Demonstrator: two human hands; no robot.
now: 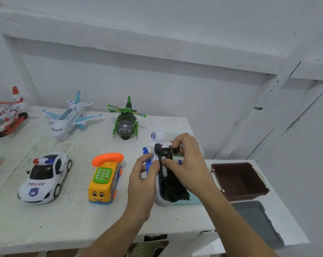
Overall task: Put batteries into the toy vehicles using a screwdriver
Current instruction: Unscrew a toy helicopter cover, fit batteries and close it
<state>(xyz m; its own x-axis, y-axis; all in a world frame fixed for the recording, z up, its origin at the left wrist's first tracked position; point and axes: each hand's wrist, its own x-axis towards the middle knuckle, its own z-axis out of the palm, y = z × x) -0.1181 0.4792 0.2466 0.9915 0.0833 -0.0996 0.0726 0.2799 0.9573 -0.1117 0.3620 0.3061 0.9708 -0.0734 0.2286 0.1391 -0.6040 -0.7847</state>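
A white and blue toy plane (163, 196) lies belly-up on the white table (64, 223), its black underside and open battery bay facing me. My left hand (144, 180) grips its left side, thumb on the edge of the bay. My right hand (186, 164) pinches a battery (164, 170) at the bay with thumb and forefinger, the other fingers curled over the plane's rear wheel. No screwdriver shows in view.
Other toys stand on the table: a police car (44, 178), a yellow phone bus (106, 179), a green helicopter (126, 120), a white airliner (69, 116), a red and white helicopter (6, 114). A brown bin (239, 180) and a grey lid (258, 221) lie right.
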